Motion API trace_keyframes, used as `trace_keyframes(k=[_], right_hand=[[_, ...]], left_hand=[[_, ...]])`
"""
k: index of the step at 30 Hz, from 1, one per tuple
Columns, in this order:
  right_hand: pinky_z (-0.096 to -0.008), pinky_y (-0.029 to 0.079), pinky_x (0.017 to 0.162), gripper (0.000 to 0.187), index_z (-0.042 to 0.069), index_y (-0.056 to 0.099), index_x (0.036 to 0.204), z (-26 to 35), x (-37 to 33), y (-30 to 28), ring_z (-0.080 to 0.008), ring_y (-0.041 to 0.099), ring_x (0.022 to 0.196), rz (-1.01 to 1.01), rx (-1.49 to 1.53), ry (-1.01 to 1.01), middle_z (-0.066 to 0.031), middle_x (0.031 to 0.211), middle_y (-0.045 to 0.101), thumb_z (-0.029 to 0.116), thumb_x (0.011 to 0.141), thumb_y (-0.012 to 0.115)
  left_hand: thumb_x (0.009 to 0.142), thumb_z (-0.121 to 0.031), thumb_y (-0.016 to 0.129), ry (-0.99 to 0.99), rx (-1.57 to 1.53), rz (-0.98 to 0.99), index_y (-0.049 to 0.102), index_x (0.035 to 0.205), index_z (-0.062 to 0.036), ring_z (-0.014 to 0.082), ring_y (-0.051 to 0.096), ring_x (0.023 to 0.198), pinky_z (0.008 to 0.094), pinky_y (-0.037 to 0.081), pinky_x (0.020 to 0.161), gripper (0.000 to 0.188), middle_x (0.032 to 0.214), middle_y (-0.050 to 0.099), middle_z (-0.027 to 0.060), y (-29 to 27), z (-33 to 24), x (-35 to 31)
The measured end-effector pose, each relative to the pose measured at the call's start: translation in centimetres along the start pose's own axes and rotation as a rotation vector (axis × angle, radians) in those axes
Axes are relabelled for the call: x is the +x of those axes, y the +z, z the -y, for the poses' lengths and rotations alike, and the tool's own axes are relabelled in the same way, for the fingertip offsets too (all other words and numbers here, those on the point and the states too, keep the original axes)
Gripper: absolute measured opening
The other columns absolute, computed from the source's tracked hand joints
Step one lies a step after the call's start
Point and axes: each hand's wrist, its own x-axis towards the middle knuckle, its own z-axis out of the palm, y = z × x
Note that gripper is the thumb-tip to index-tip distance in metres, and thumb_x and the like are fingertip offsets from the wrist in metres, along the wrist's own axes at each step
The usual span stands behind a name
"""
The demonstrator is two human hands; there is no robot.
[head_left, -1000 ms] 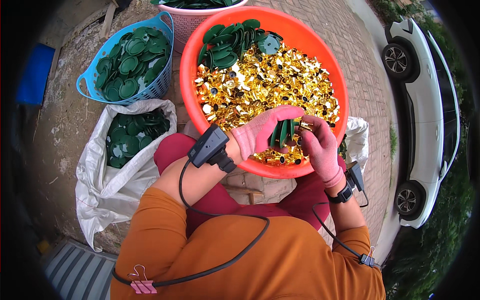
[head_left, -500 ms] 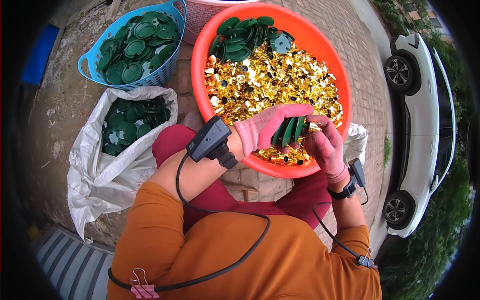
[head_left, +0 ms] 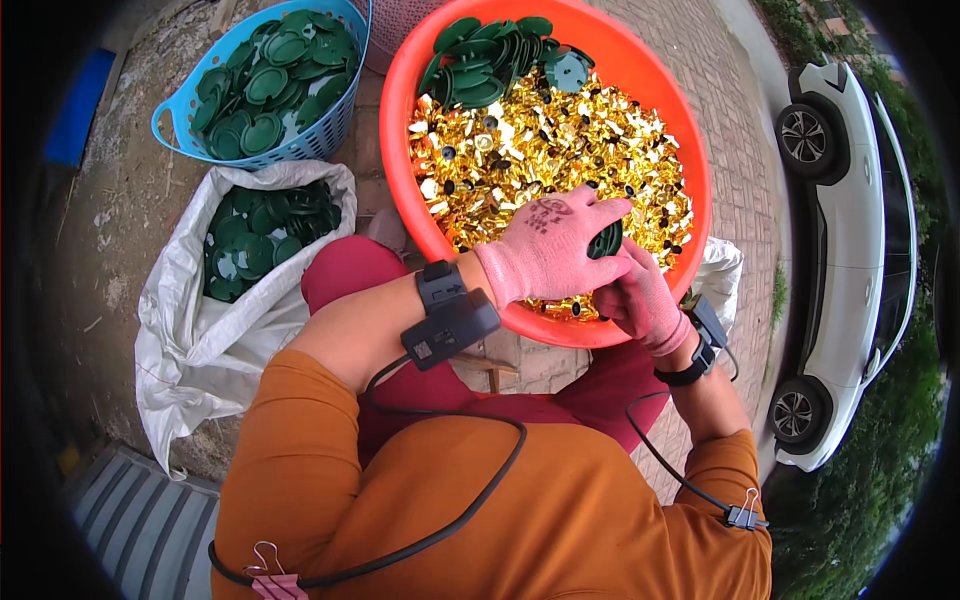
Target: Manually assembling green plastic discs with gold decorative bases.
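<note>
My left hand [head_left: 555, 245], in a pink glove with a dark print on its back, reaches over the near part of an orange tub [head_left: 395, 130]. Its fingers are wrapped round a few green plastic discs [head_left: 606, 240], which it mostly covers. Close against it, my right hand [head_left: 640, 303], gloved in pink too, has its fingers bent in at the discs' near side. Whatever those fingertips pinch is hidden. Beneath both hands lies a heap of small shiny gold pieces [head_left: 560, 150] mixed with black round bits. More green discs [head_left: 485, 65] are piled along the tub's far side.
Left of the tub stands a blue basket [head_left: 335, 118] of green discs. Nearer, a white woven sack [head_left: 180, 320] holds more of them. Another white sack [head_left: 722, 275] is right of the tub. A white car [head_left: 850, 270] is parked on the far right. Cables run along both my arms.
My left hand has turned back-up over the green discs, which were fanned out on edge before. My right hand has moved slightly down; the gold piece at its fingertips is now out of sight.
</note>
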Motion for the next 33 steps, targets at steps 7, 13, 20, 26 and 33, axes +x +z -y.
trace_keyframes(k=[7,13,20,26,33], right_hand=[[-0.0297,0.050,0.064,0.036,0.004,0.054,0.124,4.2,-3.4,1.0,-0.0167,0.060,0.068,-0.237,-1.048,-0.536,-0.0074,0.083,0.063,0.025,0.096,0.057],[-0.0385,0.052,0.069,0.049,0.003,0.051,0.124,6.6,-1.6,0.5,-0.0285,0.064,0.081,0.184,-1.852,-1.058,-0.0130,0.099,0.064,0.018,0.082,0.071],[-0.0316,0.048,0.058,0.023,-0.001,0.053,0.112,2.2,2.4,1.9,-0.0134,0.056,0.065,-0.091,-0.776,-0.585,-0.0036,0.083,0.059,0.020,0.101,0.053],[-0.0189,0.030,0.043,0.029,0.008,0.056,0.100,2.3,2.0,1.7,-0.0021,0.039,0.050,-0.103,-0.100,-0.125,0.0057,0.069,0.048,0.037,0.098,0.059],[-0.0227,0.041,0.051,0.029,0.003,0.063,0.110,4.6,-8.4,-9.7,-0.0072,0.051,0.057,-0.743,-0.773,-0.289,-0.0016,0.078,0.061,0.027,0.094,0.061]], left_hand=[[0.096,-0.048,0.050,-0.806,-1.616,0.459,0.061,0.122,-0.0101,0.0263,0.069,0.067,0.0306,0.053,0.043,0.047,0.096,0.070,0.0102,-0.1,1.8,1.1],[0.099,-0.049,0.043,-0.827,-1.785,0.660,0.067,0.105,-0.0100,0.0288,0.069,0.066,0.0311,0.053,0.040,0.046,0.091,0.071,0.0127,0.1,2.5,0.9],[0.097,-0.040,0.049,-0.655,-1.313,0.120,0.061,0.117,-0.0098,0.0150,0.063,0.065,0.0264,0.047,0.042,0.038,0.087,0.066,0.0043,-1.2,0.4,0.4],[0.091,-0.032,0.067,-0.294,-0.746,-0.045,0.048,0.136,-0.0053,0.0095,0.057,0.072,0.0231,0.046,0.049,0.056,0.090,0.058,0.0020,0.6,1.6,1.2],[0.089,-0.041,0.066,-0.764,-1.400,0.042,0.046,0.132,-0.0123,0.0216,0.065,0.079,0.0363,0.055,0.058,0.055,0.109,0.060,0.0109,0.2,1.0,2.5]])
